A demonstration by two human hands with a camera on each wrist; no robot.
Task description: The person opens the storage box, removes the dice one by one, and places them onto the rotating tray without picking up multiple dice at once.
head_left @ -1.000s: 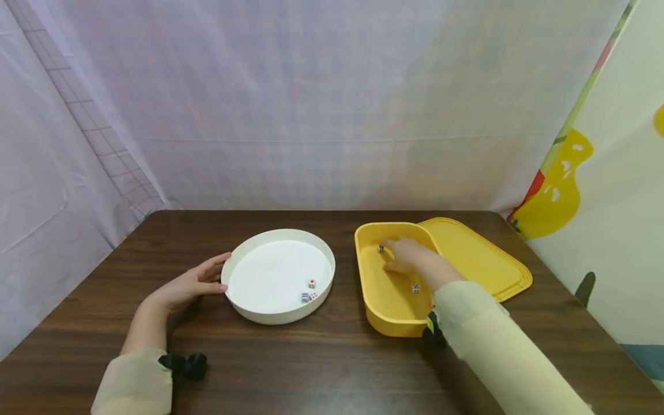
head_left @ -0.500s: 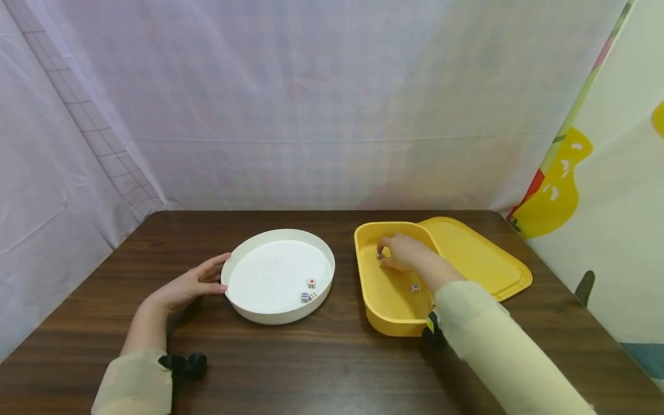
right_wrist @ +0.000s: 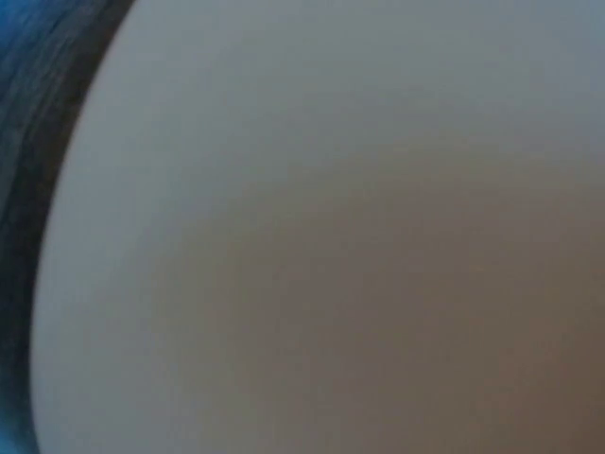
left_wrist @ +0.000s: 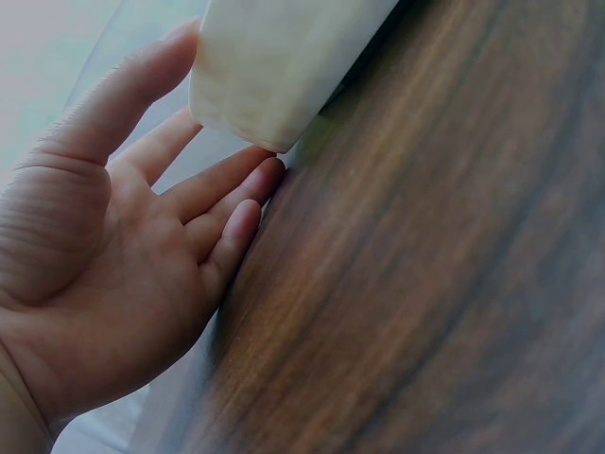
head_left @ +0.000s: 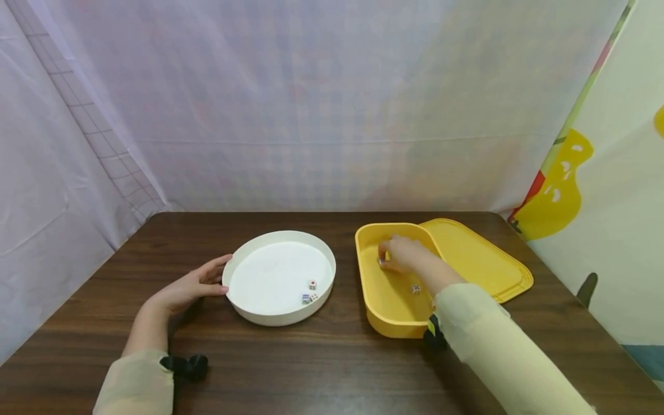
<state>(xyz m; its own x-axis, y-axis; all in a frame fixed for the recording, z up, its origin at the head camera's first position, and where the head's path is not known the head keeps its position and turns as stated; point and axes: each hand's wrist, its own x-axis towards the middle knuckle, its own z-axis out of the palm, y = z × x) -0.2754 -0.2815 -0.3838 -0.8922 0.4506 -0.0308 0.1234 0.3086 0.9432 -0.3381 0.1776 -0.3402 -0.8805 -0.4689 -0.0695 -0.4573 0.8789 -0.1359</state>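
Note:
Inside the yellow bin (head_left: 371, 288) my right hand (head_left: 407, 253) pinches a small die (head_left: 381, 261) between thumb and fingertips, low near the bin's floor. Nearer the front of that bin lies another die (head_left: 416, 289), apart from the hand. My left hand (head_left: 192, 286) rests against the left side of a round white tray (head_left: 278, 319). In the left wrist view its thumb and relaxed fingers touch the tray wall (left_wrist: 274, 71) without curling round it. Three dice sit at the tray's right front: a die with a red dot (head_left: 312, 285), a blue-dotted die (head_left: 306, 299) and a third die (head_left: 313, 297).
A yellow lid (head_left: 477, 259) lies behind and right of the bin. The dark wooden table (head_left: 290, 369) ends at a pale curtain (head_left: 311, 115) along the back. A blurred, close pale surface (right_wrist: 331, 236) fills most of the right wrist view.
My right hand has closed its fingertips on the far die in the yellow bin, and that die has shifted slightly toward the front. The left hand and white tray stay in place.

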